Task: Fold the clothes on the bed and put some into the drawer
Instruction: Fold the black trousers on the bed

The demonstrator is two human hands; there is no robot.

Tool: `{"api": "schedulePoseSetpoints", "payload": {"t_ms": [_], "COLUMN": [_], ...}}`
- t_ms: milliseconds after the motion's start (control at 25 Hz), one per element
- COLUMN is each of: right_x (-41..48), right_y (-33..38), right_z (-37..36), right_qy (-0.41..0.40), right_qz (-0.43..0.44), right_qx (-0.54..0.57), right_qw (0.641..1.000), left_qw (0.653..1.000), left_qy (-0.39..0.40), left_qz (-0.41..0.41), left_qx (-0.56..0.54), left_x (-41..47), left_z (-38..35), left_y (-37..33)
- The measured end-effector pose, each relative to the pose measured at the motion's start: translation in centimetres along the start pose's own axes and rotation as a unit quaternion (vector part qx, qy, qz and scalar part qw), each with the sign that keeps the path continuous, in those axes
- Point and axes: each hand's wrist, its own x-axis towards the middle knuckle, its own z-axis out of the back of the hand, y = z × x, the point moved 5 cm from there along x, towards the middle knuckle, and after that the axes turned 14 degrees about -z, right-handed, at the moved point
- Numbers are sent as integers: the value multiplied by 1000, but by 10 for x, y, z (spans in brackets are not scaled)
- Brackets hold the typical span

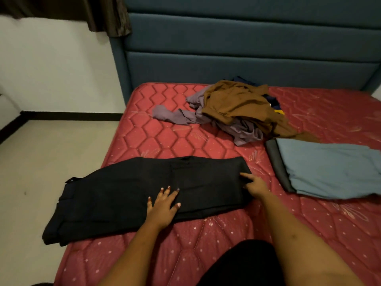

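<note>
Left hand point(162, 205) flat, fingers spread, on the black trousers point(123, 195) at the bed's point(206, 240) left edge. My right hand point(255, 185) pinches their end.

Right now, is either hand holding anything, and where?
The right hand pinches the black trousers at their right edge; the left hand lies flat on them.
</note>
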Motion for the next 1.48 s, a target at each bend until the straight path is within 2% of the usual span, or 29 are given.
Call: {"api": "schedulePoseSetpoints", "payload": {"t_ms": [40,80,160,240,320,400,560,680,760,840,960,1000,1080,1160,1240,1280,1360,1440,1480], "right_x": [-7,-13,-36,-73,-112,-161,-259,-299,-299,-286,-242,-227,-207,-195,-189,-188,-182,-169,-160], "right_y": [14,31,83,150,208,254,292,276,256,250,247,243,229,217,214,215,213,203,196], "right_z": [4,9,15,0,-27,-74,-200,-293,-329,-341,-330,-325,-318,-321,-328,-330,-327,-317,-308], "right_qy": [1,-11,-59,-76,-78,-47,49,240,321,318,157,105,52,38,29,22,20,6,-9], "right_qz": [2,10,61,137,207,266,365,380,380,383,394,398,400,397,406,415,420,407,395], "right_qx": [-4,-13,-36,-48,-48,-41,-123,-193,-221,-199,-218,-258,-339,-380,-369,-359,-349,-341,-337], "right_qw": [1000,1000,996,986,974,962,921,872,839,844,879,874,850,835,836,836,838,847,854], "left_qw": [993,972,896,809,739,686,648,634,662,709,780,801,828,875,917,931,965,987,989], "left_qy": [-81,-167,-291,-345,-343,-313,-278,-270,-275,-302,-322,-321,-329,-340,-331,-322,-245,-140,-113], "left_qz": [-8,-2,63,115,151,167,162,189,216,207,157,166,193,235,215,171,91,83,90], "left_qx": [-84,-165,-329,-462,-560,-635,-690,-700,-663,-603,-513,-477,-412,-252,-53,-9,-9,-2,29], "left_x": [-10,-20,-42,-59,-65,-74,-98,-119,-127,-128,-116,-114,-114,-118,-112,-101,-76,-60,-57], "left_z": [12,26,56,85,105,125,155,164,160,156,151,151,155,161,167,164,140,105,91], "left_y": [7,15,34,51,59,75,130,168,184,201,217,222,230,232,212,194,162,153,155]}}
